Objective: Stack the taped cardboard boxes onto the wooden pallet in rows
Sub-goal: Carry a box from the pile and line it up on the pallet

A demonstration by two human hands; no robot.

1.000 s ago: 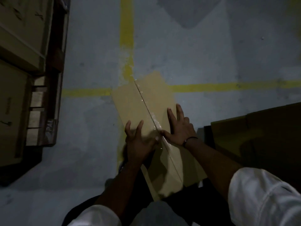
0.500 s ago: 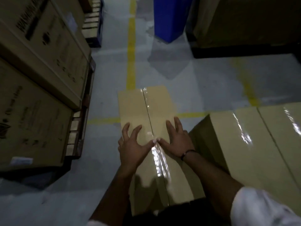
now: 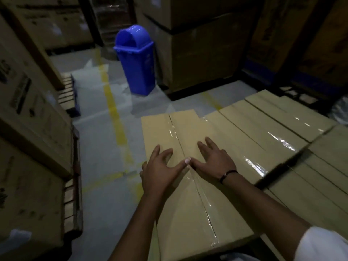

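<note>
Printed cartons (image 3: 28, 129), two tiers in view, stand on a wooden pallet (image 3: 73, 202) along the left of the floor (image 3: 105, 140), and more big cartons (image 3: 203, 53) stand at the back. To the right, taped boxes (image 3: 263, 132) lie side by side with their tops level. At least four show, though the dim light hides an exact count, and what carries them is out of sight. At the left end of that row is one more box (image 3: 188, 213), touching its neighbour. Its long axis runs away from the person, the far end leaning slightly left, with one shiny tape seam down the middle of its top. A single blue bin (image 3: 136, 59) stands upright on the floor beyond. Both hands lie flat on the box top about midway along it, fingers spread and straight, gripping nothing. The left hand (image 3: 160, 170) is left of the seam, its little finger at the box's left edge. The right hand (image 3: 212, 162) is right of the seam. The two thumbs meet on the tape. A dark band (image 3: 227, 174) circles the right wrist.
</note>
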